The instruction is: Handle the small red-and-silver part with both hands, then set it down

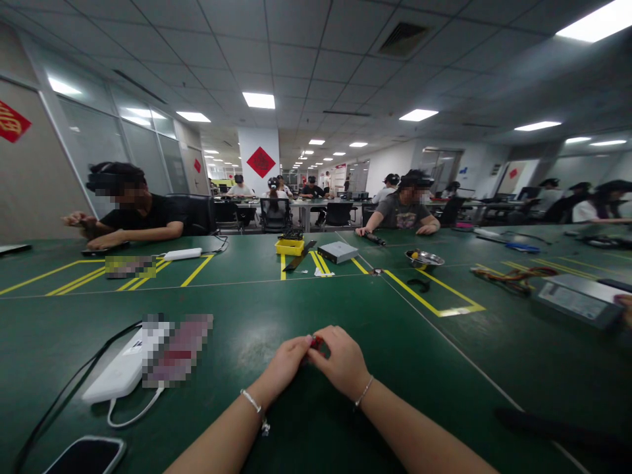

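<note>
My left hand (289, 362) and my right hand (342, 359) meet over the green table in front of me. Fingertips of both close around a small red object (315, 342); most of it is hidden, and its kind does not show. Each wrist wears a silver bracelet. To the left of my hands lie a white power bank (126, 365) with a cable and a blurred-out phone-like slab (178, 352).
A dark-screened phone (86, 456) lies near left. Farther off are a yellow bin (289, 247), a grey metal box (338, 252), a metal bowl (424, 258) and a power supply unit (575, 299) with wires. Two people sit across the table.
</note>
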